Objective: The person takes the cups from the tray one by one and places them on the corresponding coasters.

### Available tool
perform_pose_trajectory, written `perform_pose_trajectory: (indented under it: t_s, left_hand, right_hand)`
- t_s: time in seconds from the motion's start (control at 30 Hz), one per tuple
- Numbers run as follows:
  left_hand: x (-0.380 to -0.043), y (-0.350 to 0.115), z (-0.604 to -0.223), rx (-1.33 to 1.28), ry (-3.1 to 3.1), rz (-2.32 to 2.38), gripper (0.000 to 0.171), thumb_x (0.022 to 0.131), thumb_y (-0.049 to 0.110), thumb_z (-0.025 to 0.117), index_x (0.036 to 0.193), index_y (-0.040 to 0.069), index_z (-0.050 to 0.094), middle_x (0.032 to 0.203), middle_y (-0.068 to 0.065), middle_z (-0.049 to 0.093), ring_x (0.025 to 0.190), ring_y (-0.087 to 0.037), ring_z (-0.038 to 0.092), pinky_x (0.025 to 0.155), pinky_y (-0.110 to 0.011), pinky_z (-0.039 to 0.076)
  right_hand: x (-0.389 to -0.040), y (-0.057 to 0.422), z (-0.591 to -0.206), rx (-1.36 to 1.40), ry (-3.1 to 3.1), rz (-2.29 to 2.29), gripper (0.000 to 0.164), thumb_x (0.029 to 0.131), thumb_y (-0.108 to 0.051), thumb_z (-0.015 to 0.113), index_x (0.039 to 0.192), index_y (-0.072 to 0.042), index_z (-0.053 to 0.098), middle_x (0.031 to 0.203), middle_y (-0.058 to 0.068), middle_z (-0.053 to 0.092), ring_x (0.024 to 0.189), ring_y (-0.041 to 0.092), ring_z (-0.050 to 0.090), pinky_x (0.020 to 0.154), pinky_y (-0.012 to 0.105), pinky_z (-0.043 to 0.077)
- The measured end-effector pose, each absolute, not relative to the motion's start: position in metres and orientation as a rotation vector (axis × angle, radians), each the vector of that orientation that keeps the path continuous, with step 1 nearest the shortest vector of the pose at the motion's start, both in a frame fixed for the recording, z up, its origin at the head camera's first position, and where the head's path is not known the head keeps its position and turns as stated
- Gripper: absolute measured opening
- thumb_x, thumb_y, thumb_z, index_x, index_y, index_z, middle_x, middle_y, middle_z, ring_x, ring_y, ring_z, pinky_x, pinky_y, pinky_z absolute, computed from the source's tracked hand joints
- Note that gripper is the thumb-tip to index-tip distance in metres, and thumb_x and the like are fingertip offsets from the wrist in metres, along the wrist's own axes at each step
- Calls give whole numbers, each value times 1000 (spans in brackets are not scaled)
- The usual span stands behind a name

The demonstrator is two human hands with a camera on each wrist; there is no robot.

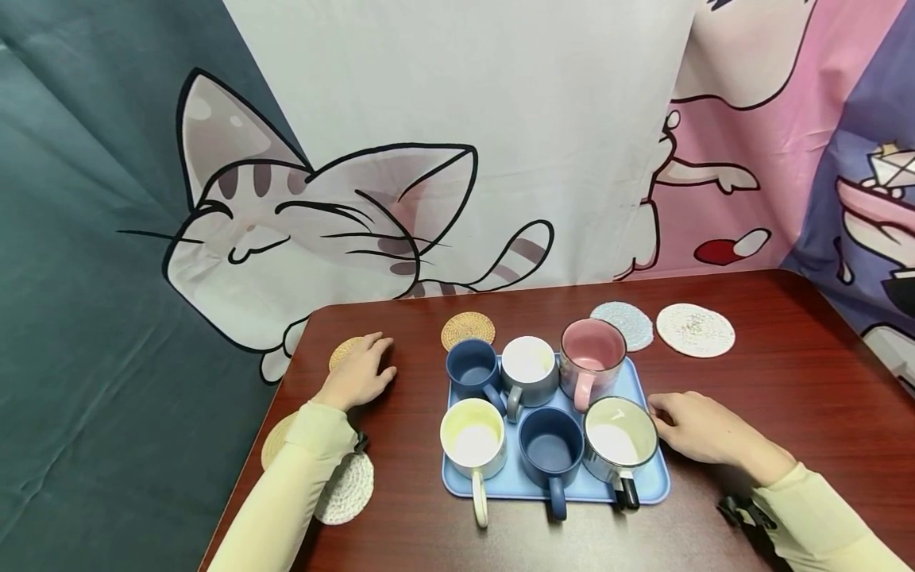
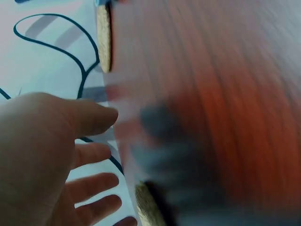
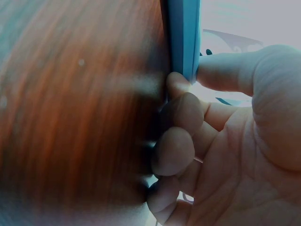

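Observation:
A light blue tray (image 1: 654, 481) bears two rows of mugs. In the back row are a navy mug (image 1: 468, 381), a grey mug (image 1: 536, 391) and a pink mug (image 1: 608, 381); in front, a cream mug (image 1: 475, 465), another navy mug (image 1: 546, 469) and a white mug with a black handle (image 1: 608, 469). My right hand (image 1: 696, 427) pinches the tray's right edge, thumb above and forefinger below, as the right wrist view shows. On the left, my left hand (image 1: 357, 373) holds nothing, its fingers loosely extended over a tan coaster (image 1: 341, 351), partly hidden.
Behind the tray lie a woven tan coaster (image 1: 468, 328), a pale blue coaster (image 1: 623, 324) and a white coaster (image 1: 695, 330). Under my left forearm, a cream coaster (image 1: 346, 488) and a tan one (image 1: 275, 441) show partly. Cartoon-printed cloth (image 1: 572, 95) hangs behind the table.

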State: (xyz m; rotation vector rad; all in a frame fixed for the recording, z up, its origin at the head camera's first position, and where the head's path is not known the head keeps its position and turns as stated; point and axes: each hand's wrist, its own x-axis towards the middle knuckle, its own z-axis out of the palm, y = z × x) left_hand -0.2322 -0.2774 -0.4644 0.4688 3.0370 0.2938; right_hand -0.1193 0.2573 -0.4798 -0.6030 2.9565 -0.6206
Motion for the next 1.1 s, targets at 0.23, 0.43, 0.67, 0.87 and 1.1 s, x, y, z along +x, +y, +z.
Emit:
perform_pose_trajectory:
  t_s: [0.23, 0.43, 0.67, 0.87, 1.1]
  left_hand:
    - [-230, -292, -468, 232, 3029, 221, 64, 103, 31, 57, 157, 1, 38, 164, -30, 29, 152, -51, 28, 117, -69, 32]
    - [-228, -296, -471, 41, 2955, 240, 65, 106, 32, 48, 160, 2, 28, 168, -29, 17, 155, -52, 17, 112, -76, 33]
    - [-226, -299, -475, 58, 2986, 241, 57, 105, 23, 46, 156, -1, 35, 163, -32, 25, 150, -54, 26, 109, -73, 39]
    - [-226, -301, -474, 112, 3029, 212, 49, 105, 16, 45, 150, -1, 42, 159, -33, 33, 145, -56, 34, 109, -69, 41]
    - [-226, -300, -474, 141, 3068, 216, 46, 104, 15, 49, 147, -2, 46, 155, -33, 39, 141, -56, 39, 107, -69, 43]
  right_hand:
    - [-118, 257, -481, -593, 2960, -605, 31, 93, -12, 67, 73, -26, 49, 62, -14, 39, 59, 2, 37, 59, 23, 34]
    - [-117, 257, -482, -583, 2957, -611, 31, 93, -12, 67, 72, -26, 49, 62, -13, 39, 59, 2, 37, 59, 23, 34]
    - [-117, 257, -482, -580, 2955, -615, 31, 93, -12, 67, 72, -26, 49, 62, -13, 39, 59, 2, 37, 58, 23, 33]
    - [-118, 257, -482, -578, 2958, -610, 32, 93, -13, 67, 72, -26, 49, 62, -13, 38, 58, 2, 37, 58, 23, 33]
    - [-119, 256, -481, -583, 2955, -606, 32, 93, -13, 68, 72, -26, 49, 61, -13, 39, 58, 2, 37, 58, 23, 33]
